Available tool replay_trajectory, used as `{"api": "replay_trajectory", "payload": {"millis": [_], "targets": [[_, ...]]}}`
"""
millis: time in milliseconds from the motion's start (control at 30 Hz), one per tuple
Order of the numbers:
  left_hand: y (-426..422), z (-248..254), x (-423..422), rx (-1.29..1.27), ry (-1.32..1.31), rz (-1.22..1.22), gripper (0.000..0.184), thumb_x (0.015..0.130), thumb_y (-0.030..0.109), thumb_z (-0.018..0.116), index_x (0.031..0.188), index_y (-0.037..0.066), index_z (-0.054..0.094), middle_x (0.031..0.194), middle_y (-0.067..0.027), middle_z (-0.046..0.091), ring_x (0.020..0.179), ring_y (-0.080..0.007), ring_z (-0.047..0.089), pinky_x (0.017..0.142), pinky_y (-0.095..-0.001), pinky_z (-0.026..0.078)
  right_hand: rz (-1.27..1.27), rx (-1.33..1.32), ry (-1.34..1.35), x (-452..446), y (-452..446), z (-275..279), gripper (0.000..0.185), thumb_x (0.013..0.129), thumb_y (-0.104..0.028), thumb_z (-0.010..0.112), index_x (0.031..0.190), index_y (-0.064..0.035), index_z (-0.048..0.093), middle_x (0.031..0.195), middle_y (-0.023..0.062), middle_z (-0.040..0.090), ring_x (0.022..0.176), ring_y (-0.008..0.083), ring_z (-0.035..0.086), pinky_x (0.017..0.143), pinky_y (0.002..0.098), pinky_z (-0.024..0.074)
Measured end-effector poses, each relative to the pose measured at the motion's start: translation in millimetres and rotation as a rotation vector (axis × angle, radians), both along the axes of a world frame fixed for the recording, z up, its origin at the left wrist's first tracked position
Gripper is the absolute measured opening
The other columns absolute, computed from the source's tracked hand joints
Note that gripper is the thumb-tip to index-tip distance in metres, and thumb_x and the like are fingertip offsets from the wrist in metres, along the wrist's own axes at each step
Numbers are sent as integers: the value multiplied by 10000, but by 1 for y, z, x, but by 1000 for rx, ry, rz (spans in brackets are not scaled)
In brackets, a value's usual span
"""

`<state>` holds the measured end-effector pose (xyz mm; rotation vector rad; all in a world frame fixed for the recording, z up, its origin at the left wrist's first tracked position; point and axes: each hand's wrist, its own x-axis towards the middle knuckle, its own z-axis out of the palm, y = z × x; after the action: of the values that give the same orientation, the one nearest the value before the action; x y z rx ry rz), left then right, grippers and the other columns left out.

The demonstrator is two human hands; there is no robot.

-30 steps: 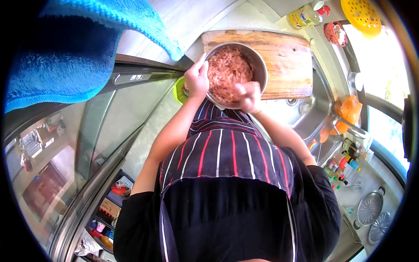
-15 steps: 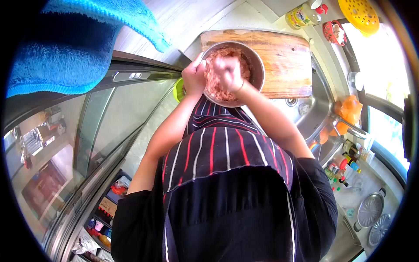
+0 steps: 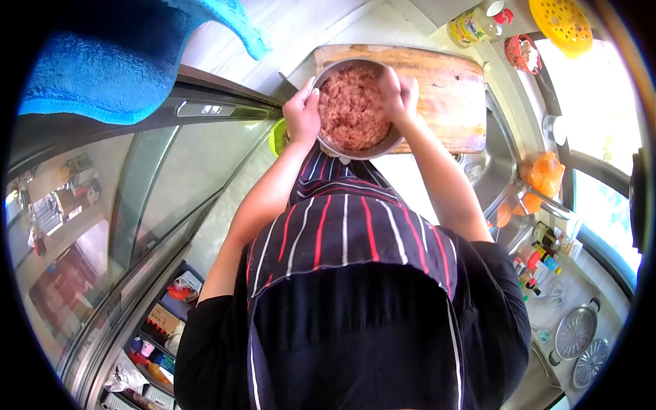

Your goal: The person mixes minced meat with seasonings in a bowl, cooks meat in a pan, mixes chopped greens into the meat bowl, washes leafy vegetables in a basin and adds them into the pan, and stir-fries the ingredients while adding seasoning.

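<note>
My left hand [image 3: 302, 113] grips the near-left rim of the metal bowl [image 3: 389, 140], thumb up along the edge. My right hand [image 3: 398, 96] is at the opposite rim with its fingers bent, but it is blurred, and I cannot tell whether they clasp the wall or only press against it. With one hand on each side, I judge the bowl is best kept level by matching the pull left and right, and the left thumb does well to stay out on the edge, clear of the food.

Between my hands the minced meat [image 3: 352, 109] covers the bottom, pink and lumpy; if I work it, pressing from the wall toward the middle should bind it more evenly than poking at the centre.

The bowl sits over the left end of the cutting board [image 3: 447, 96], its near side reaching past the wood toward my striped apron [image 3: 342, 232]. That overhang could tip under a hard push, so more of the base over the board seems safer.
</note>
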<state>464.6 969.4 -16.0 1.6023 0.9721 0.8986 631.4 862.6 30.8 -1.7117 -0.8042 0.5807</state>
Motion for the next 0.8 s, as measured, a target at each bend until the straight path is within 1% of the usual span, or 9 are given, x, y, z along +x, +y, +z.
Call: {"api": "replay_trajectory", "payload": {"millis": [67,133,267,333,533,600,667,733,800], "targets": [[1,-7,3,20,-31,9,291,866,111,596,1117,-34,624,900,-199,688,741,-131,629,696,-273,479,193,159,-124,-14,-45,-37,492,968,-337,450,601,-39,584,504,50,544,480,106,556,449,276,426],[1,-12,3,-9,-15,8,291,864,110,592,1117,-29,627,857,-197,678,715,-133,624,674,-268,475,253,341,-68,-71,-31,2,325,924,-222,530,714,-12,663,507,40,532,466,150,530,439,335,415],[3,1,-1,-54,52,0,300,867,110,602,1136,-21,620,646,-63,575,615,-74,491,597,-247,429,218,481,265,-36,47,-22,371,941,-225,502,640,-11,544,500,-44,434,437,82,375,412,290,349],[1,3,-3,-55,21,25,301,869,105,603,1143,-19,617,615,-24,519,604,-65,449,579,-242,412,12,340,159,1,37,-4,425,961,-262,465,607,-32,506,510,-59,429,450,69,363,422,261,354],[2,-4,-1,-58,43,6,301,874,99,578,1143,-31,612,893,-140,675,750,-106,583,708,-254,456,241,349,20,-80,-24,-7,432,963,-277,485,597,-48,490,514,-51,437,462,75,417,454,259,380],[3,8,1,-142,64,-28,323,885,105,569,1173,-37,596,1105,-158,659,916,-124,621,833,-255,461,89,342,418,-86,14,-10,382,945,-247,521,611,-63,503,533,-43,452,470,76,406,447,262,352],[2,9,1,-97,60,0,300,868,98,584,1141,-22,614,865,-127,700,737,-91,592,705,-241,461,-78,516,319,-48,51,2,478,984,-254,428,539,-78,439,449,-12,368,394,89,298,396,262,249],[2,9,-1,-136,50,-7,299,869,90,583,1146,-18,615,879,-110,703,740,-84,583,707,-243,461,-23,620,259,-15,44,16,484,995,-226,419,531,-91,429,450,-25,339,392,80,269,395,273,217],[3,-3,0,-36,-1,7,302,867,90,589,1148,-15,618,868,-103,700,723,-76,566,692,-240,457,-80,466,264,-16,9,3,470,979,-240,453,540,-86,390,509,-49,348,471,52,333,423,232,299]]}}
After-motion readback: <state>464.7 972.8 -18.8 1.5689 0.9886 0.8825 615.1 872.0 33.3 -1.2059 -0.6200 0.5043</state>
